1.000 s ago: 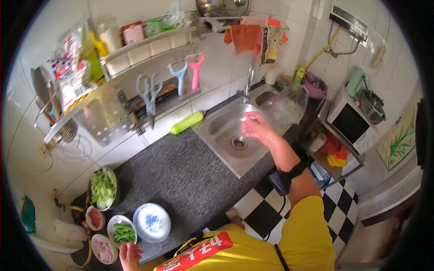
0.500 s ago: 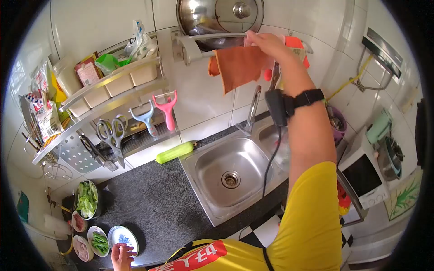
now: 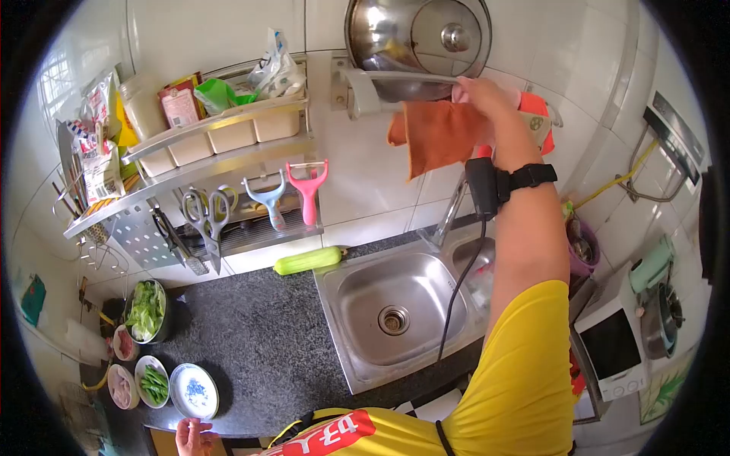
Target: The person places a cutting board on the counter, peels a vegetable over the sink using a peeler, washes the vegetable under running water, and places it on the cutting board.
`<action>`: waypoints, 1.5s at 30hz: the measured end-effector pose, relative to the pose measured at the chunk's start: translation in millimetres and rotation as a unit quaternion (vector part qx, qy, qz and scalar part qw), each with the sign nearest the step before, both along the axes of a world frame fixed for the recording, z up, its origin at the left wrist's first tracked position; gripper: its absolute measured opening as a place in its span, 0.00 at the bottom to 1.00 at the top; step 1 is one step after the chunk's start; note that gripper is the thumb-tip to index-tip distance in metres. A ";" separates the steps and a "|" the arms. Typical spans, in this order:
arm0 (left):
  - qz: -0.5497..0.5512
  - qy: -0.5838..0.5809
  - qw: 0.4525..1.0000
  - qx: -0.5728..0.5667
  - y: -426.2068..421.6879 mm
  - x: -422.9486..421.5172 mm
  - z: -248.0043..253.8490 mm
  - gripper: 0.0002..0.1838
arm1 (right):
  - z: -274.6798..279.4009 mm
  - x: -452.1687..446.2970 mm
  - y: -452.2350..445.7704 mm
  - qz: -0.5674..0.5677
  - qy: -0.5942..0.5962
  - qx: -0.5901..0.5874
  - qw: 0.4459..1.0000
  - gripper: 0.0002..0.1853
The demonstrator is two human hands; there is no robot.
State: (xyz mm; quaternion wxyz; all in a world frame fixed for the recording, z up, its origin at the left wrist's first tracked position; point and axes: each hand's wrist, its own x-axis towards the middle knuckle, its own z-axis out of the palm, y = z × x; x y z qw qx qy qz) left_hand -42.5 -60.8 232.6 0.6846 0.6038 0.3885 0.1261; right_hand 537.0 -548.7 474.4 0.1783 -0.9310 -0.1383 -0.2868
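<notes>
shows right hand (image 3: 484,96) raised from above sink (image 3: 332,315) to rail (image 3: 418,77), shifting work to the pink cloth (image 3: 458,93) hanging there; touches it, cannot tell if gripping; holds left hand (image 3: 194,438) relaxed, apparently empty, near blue-patterned bowl (image 3: 181,380).

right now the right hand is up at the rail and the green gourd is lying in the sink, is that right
Not quite: the gourd isn't in the sink. The head view shows it lying on the counter beside the sink, near the wall. The right hand is indeed up at the rail.
</notes>
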 end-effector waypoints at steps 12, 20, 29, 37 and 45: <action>0.004 -0.043 0.998 0.034 3.9 -0.4 -20.8 0.08 | 107.2 -71.4 -24.0 -0.182 -0.508 0.150 0.828 0.16; -0.302 -0.095 0.948 0.031 -10.2 72.4 18.4 0.16 | 18.1 -268.5 139.2 0.335 -0.105 0.192 0.916 0.07; -0.551 -0.114 0.803 0.197 -33.6 151.0 -19.0 0.27 | -223.5 -354.0 289.0 0.479 0.134 -0.086 0.863 0.09; -0.487 -0.102 0.775 0.390 46.2 113.1 -19.5 0.12 | -206.6 -350.8 284.0 0.441 0.260 -0.110 0.852 0.15; -0.379 -0.076 0.768 0.511 105.5 168.3 -48.2 0.13 | -270.0 -280.0 290.6 0.302 0.273 -0.110 0.906 0.10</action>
